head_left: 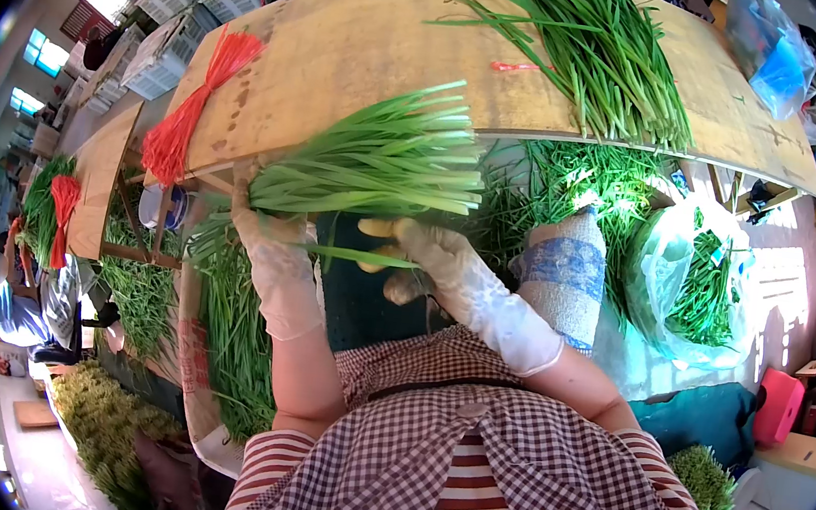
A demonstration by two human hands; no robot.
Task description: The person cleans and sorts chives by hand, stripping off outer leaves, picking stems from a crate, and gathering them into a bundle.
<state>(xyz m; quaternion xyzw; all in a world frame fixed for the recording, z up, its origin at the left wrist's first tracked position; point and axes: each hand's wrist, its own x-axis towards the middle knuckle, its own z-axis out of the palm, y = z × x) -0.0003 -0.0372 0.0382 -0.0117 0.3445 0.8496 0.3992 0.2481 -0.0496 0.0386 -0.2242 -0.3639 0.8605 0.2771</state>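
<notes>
My left hand (275,232), in a pale glove, is closed around a bunch of garlic chives (379,156). The pale cut ends of the bunch fan out to the right, just off the near edge of the wooden table. A single chive stalk (343,254) stretches below the bunch from my left hand to my right hand (433,260). That hand wears a white glove with yellowish fingertips, its fingers curled about the stalk's right end; they are slightly blurred. Part of my left hand's fingers is hidden behind the leaves.
On the wooden table (352,37) lie a larger chive pile (611,62) and a bundle of red ties (204,106). Loose chives (238,336) fill a sack at my left. A clear plastic bag (662,274) holding greens stands at right. White crates (164,56) are stacked far left.
</notes>
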